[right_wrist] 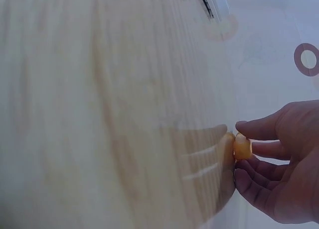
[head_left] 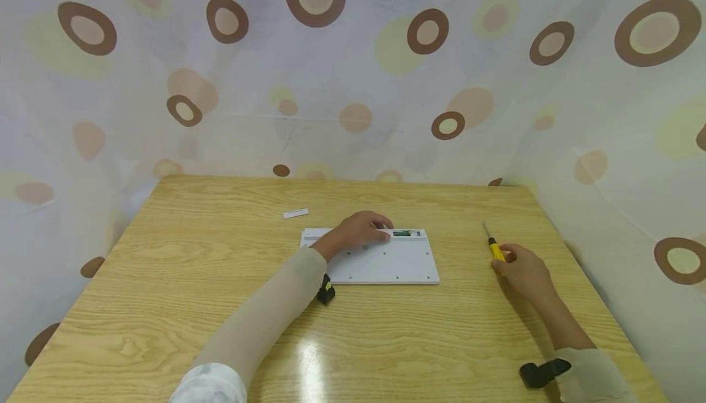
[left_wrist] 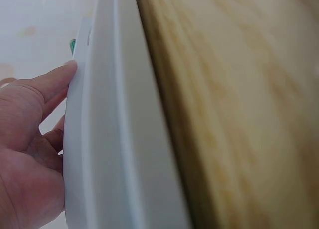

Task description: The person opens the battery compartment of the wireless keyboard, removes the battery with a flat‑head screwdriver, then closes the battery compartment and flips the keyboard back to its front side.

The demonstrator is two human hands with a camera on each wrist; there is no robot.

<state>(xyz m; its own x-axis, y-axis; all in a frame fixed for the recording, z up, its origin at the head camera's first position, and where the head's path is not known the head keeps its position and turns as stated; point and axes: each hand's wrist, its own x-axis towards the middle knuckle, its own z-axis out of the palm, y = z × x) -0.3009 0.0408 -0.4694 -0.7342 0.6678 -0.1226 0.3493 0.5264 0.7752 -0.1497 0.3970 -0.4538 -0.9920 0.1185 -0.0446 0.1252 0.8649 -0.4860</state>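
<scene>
A white keyboard (head_left: 397, 265) lies underside up on the table, with small screw spots across its back. Near its far right corner an uncovered compartment holds a green battery (head_left: 401, 233). My left hand (head_left: 364, 228) grips the keyboard's far edge, thumb on the upturned side and the other fingers partly hidden beyond the edge. To the right, a screwdriver (head_left: 496, 251) with a yellow and black handle rests on the table, its shaft pointing away. The fingers of my right hand (head_left: 524, 268) hold it by the handle end; the right wrist view shows the handle's end (right_wrist: 242, 147) between thumb and fingers.
A small white strip, like a compartment cover (head_left: 295, 213), lies beyond the keyboard's far left corner. The wooden table (head_left: 165, 305) meets a patterned curtain (head_left: 353, 84) at its back and sides.
</scene>
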